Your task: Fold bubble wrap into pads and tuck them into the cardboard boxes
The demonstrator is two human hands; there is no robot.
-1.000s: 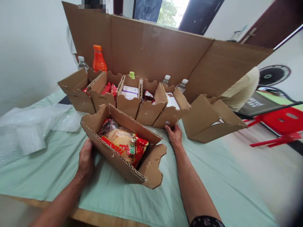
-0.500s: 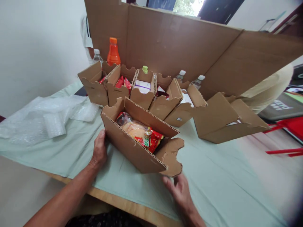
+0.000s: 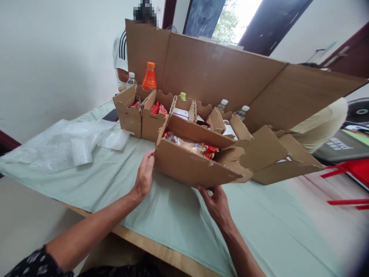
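Between my two hands is an open-topped cardboard box [image 3: 196, 165] with scalloped end walls, tilted slightly. Inside it lies a snack packet [image 3: 206, 150], red at one end and clear in the middle. My left hand [image 3: 143, 175] grips the box's left end, its fingers partly hidden behind the cardboard. Under the lower right edge, my right hand [image 3: 216, 202] supports the box with thumb and fingers. Just behind it stands a row of similar boxes [image 3: 129, 122] holding red packets [image 3: 158, 108] and white packs [image 3: 181, 113].
Bubble wrap [image 3: 77, 144] lies on the left of the green cloth [image 3: 173, 223]. Bottles, including an orange one [image 3: 149, 79], stand behind the row before a tall cardboard panel [image 3: 213, 65]. Another box [image 3: 282, 157] sits at right, near a red stool [image 3: 351, 169]. A person [image 3: 121, 54] is beyond.
The box with the snack packet has moved away from me and to the right, closer to the row. Both hands have moved with it, and the view has shifted.
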